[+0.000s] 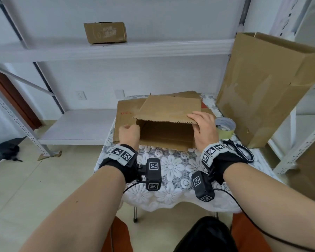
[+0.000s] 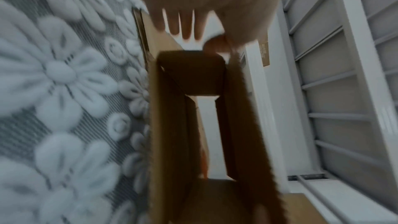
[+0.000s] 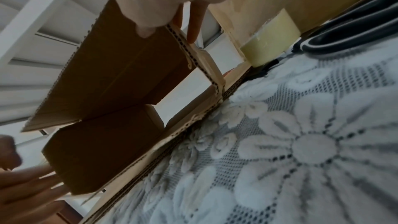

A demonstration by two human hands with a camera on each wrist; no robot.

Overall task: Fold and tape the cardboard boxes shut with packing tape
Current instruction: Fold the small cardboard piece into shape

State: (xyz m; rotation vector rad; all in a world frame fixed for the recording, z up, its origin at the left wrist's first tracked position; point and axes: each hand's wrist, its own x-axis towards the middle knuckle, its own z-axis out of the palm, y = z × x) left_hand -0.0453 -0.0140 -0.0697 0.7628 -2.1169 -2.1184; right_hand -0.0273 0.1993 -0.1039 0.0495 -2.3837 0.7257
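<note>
A brown cardboard box (image 1: 169, 110) lies on its side on the lace-covered table (image 1: 171, 171), its open end facing me. My left hand (image 1: 129, 133) holds the box's left wall, thumb at the front rim and fingers (image 2: 185, 25) along the outside. My right hand (image 1: 203, 122) grips the top right corner, fingers flat on the upper panel and thumb (image 3: 146, 30) under it. In the right wrist view the far flaps (image 3: 103, 151) stand partly folded, with light coming through the gap. A roll of yellowish packing tape (image 1: 225, 131) stands just right of the box.
Black-handled scissors (image 1: 244, 151) lie near the table's right edge. Flat cardboard sheets (image 1: 125, 115) lie under and behind the box. A tall opened carton (image 1: 267, 84) leans at the right. A small box (image 1: 106, 32) sits on the white shelving behind.
</note>
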